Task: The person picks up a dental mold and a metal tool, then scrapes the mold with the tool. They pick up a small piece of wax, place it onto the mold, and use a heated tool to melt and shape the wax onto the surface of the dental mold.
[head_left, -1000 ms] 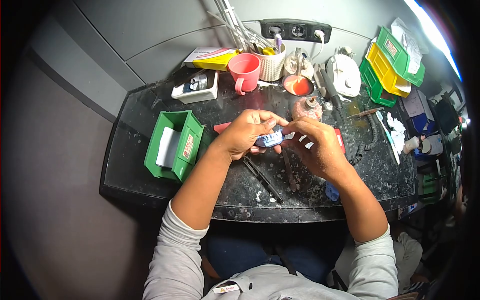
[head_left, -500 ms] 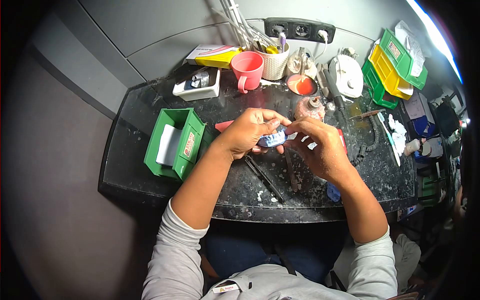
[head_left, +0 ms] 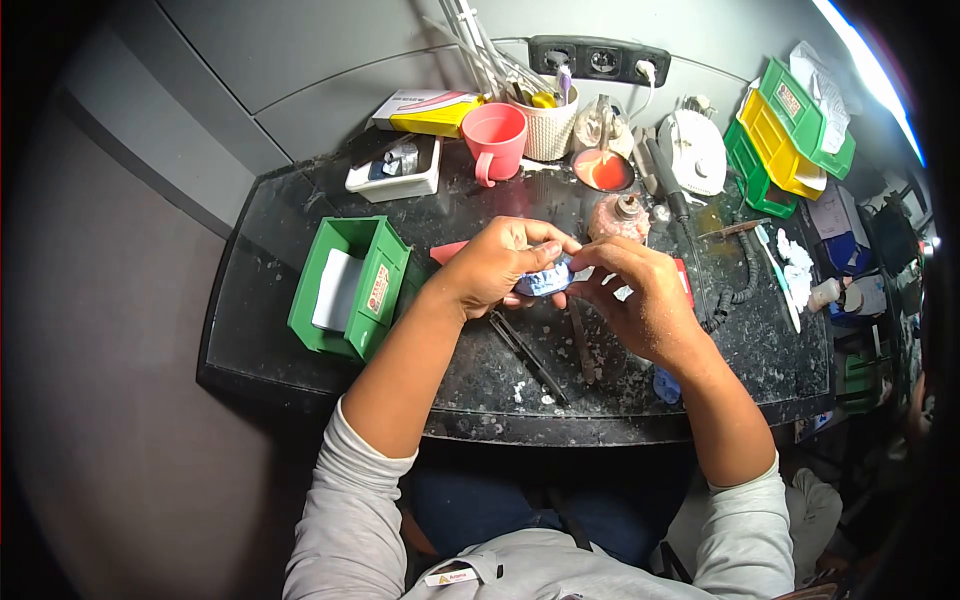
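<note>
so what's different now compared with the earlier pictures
Very little: the blue model appears slightly turned, though the camera view shifted. Nothing was taken hold of or let go: the left hand still holds it, the right hand at its edge. The green bin and pink mug stayed put.

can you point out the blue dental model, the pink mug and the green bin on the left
blue dental model (head_left: 545,282): head view, its side facing the camera
pink mug (head_left: 509,160): head view, its outer wall
green bin (head_left: 393,258): head view, outer wall above the label
</note>
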